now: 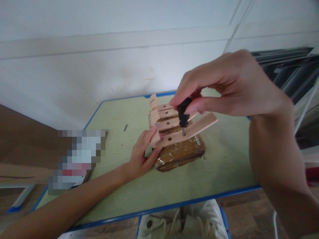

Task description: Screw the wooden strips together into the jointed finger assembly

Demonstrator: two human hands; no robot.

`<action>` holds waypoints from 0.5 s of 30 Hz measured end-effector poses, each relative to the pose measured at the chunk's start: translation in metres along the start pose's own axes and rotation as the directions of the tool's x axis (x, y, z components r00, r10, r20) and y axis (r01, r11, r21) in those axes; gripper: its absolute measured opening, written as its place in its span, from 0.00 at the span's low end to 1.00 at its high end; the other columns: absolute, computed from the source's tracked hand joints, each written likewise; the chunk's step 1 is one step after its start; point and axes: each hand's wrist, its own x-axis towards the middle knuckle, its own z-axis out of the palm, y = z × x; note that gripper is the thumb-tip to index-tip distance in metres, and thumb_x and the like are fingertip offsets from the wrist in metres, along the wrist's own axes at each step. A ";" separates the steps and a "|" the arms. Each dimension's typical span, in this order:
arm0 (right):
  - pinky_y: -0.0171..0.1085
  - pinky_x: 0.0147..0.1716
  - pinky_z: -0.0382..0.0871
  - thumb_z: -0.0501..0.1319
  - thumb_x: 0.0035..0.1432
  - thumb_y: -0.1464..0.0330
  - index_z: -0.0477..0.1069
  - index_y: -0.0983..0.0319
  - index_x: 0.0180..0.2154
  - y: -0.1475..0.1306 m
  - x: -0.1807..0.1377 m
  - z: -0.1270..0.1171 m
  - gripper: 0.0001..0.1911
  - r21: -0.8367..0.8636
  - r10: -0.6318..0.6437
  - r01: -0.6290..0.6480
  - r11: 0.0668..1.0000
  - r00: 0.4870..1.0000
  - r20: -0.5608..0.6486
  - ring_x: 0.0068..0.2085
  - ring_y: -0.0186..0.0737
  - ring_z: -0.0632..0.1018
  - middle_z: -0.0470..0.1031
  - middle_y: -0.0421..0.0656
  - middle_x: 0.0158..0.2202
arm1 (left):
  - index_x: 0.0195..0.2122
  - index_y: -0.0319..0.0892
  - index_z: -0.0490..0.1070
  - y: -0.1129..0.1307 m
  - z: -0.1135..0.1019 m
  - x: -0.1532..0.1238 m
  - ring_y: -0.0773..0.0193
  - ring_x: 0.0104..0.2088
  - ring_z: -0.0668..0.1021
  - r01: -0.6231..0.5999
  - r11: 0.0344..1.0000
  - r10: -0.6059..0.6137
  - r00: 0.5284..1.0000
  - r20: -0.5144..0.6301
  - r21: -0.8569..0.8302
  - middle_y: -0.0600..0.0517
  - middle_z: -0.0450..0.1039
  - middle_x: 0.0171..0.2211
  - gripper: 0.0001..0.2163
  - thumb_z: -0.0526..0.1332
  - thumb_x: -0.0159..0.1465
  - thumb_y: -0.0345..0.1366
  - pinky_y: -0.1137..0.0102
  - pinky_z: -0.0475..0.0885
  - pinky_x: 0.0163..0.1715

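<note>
A pale wooden piece [203, 126] with several slats, curved ends and dark holes rests tilted on a block wrapped in brown tape [178, 157]. My left hand [141, 152] is closed around the curved left end of the nearest slat. Between the fingers and thumb of my right hand [224, 83] is a small black screwdriver [183, 114], held upright. Its metal tip meets a hole near the middle of the nearest slat. Whether a screw sits under the tip is too small to tell. My right hand hides part of the farther slats.
A green table [224, 172] with blue edging stands against a white wall [112, 73]. On it lie a small dark screw-like piece [126, 127] and a blurred packet [79, 159]. A cardboard box [22, 149] stands at the left; dark panels [294, 73] lean at the right.
</note>
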 end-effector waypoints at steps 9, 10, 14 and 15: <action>0.29 0.27 0.60 0.63 0.58 0.63 0.66 0.66 0.31 0.011 0.006 0.009 0.13 -0.043 0.018 -0.023 0.999 0.994 -0.107 0.27 0.26 0.67 0.68 0.37 0.28 | 0.66 0.44 0.49 0.001 -0.001 0.001 0.60 0.41 0.74 -0.003 1.000 0.004 1.000 0.023 -0.004 0.47 0.72 0.45 0.29 0.58 0.65 0.32 0.67 0.73 0.41; 0.30 0.26 0.59 0.63 0.58 0.63 0.66 0.66 0.31 0.010 0.006 0.009 0.13 -0.051 0.014 -0.019 0.999 0.995 -0.100 0.27 0.26 0.66 0.67 0.37 0.27 | 0.66 0.44 0.49 0.001 -0.001 0.001 0.60 0.41 0.74 -0.002 1.000 0.002 1.000 0.024 0.000 0.47 0.72 0.45 0.30 0.58 0.65 0.32 0.67 0.73 0.40; 0.31 0.24 0.54 0.62 0.59 0.63 0.64 0.66 0.27 0.005 0.006 0.007 0.15 -0.131 0.003 -0.014 0.991 0.996 -0.087 0.25 0.25 0.62 0.62 0.35 0.24 | 0.66 0.44 0.49 0.001 -0.001 0.000 0.61 0.40 0.74 -0.001 1.000 0.000 1.000 0.009 0.026 0.47 0.71 0.44 0.30 0.59 0.65 0.32 0.68 0.73 0.39; 0.32 0.23 0.52 0.63 0.58 0.63 0.63 0.65 0.26 0.004 0.006 0.007 0.15 -0.140 0.006 -0.019 0.990 0.996 -0.092 0.24 0.25 0.60 0.60 0.34 0.23 | 0.66 0.44 0.49 0.001 -0.001 0.000 0.61 0.40 0.74 -0.003 1.000 0.003 1.000 0.009 0.022 0.47 0.71 0.44 0.30 0.59 0.65 0.32 0.68 0.73 0.39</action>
